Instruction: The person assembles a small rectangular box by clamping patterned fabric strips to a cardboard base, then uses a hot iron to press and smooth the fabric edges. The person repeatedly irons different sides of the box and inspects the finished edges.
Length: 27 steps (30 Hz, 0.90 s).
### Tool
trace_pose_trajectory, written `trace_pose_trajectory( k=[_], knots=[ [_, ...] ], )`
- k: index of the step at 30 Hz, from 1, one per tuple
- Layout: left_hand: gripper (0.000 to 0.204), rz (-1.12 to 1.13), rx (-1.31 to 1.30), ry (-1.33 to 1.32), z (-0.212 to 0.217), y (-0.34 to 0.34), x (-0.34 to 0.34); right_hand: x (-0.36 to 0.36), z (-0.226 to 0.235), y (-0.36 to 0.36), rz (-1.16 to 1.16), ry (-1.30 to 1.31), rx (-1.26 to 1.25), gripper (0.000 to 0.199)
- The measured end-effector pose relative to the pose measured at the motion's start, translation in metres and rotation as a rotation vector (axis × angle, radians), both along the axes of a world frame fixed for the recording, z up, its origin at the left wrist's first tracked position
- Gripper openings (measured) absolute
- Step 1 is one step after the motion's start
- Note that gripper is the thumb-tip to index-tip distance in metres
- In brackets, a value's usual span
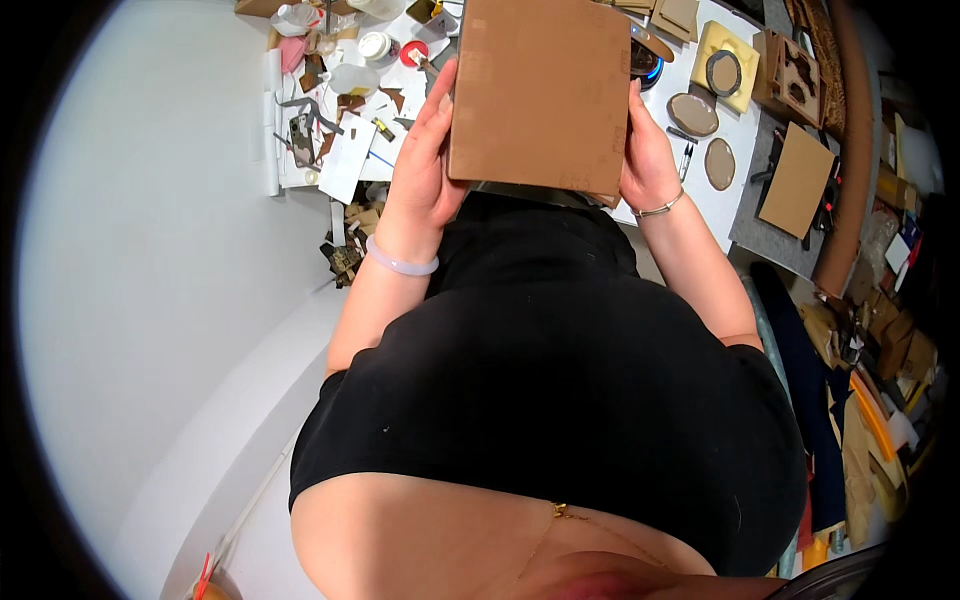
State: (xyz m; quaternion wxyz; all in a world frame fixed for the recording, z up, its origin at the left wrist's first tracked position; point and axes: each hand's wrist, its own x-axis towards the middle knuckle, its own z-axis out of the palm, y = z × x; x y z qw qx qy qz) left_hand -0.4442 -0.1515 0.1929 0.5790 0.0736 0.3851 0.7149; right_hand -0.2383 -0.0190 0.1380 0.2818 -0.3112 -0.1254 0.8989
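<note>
A flat brown rectangular panel [540,95], leather-like with faint darker patches along its edges, is held up between my two hands above the near side of the table. My left hand [430,150] presses its palm and fingers along the left edge. On the opposite edge my right hand [652,150] grips the panel, most of its fingers hidden behind it. A sliver of another brown layer shows under the lower right corner. The panel's upper edge runs out of view, and its back is hidden.
On the white table [345,165] lie scissors [310,110], leather scraps and a white-lidded jar [375,46] at left. At right are oval pieces [693,115], pens [686,160], a yellow block [725,65] and a tan board [797,180] on a grey surface. Rolled material stands at far right.
</note>
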Motion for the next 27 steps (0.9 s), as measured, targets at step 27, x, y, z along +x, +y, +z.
trace_pose_trajectory(
  k=[27],
  knots=[
    [0.084, -0.204, 0.052, 0.697, 0.001, -0.023, 0.012, 0.011, 0.005, 0.003, -0.209, -0.195, 0.211, 0.046]
  ],
)
